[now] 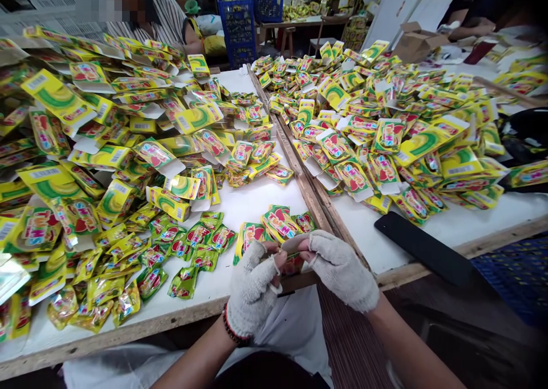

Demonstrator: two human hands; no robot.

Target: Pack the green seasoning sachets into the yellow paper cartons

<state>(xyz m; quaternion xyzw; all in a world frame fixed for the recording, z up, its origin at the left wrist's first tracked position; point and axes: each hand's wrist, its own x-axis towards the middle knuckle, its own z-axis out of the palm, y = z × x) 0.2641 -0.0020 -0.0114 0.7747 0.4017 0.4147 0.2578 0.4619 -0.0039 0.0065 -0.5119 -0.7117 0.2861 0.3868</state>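
Both hands wear white fingerless gloves and meet at the table's front edge. My left hand closes its fingers on one side of a small candy box, whose pale end flap faces up. At the other side, my right hand pinches the same box near that flap. Most of the box is hidden by my fingers. Just beyond them lie printed yellow-green boxes marked "TWINS". Left of my hands, several small green candy packets are scattered, with yellow candy packets nearer the edge.
A big heap of boxes covers the left table, another heap the right one. Wooden rails run between them. A black flat slab juts over the right edge. People sit across, near blue crates.
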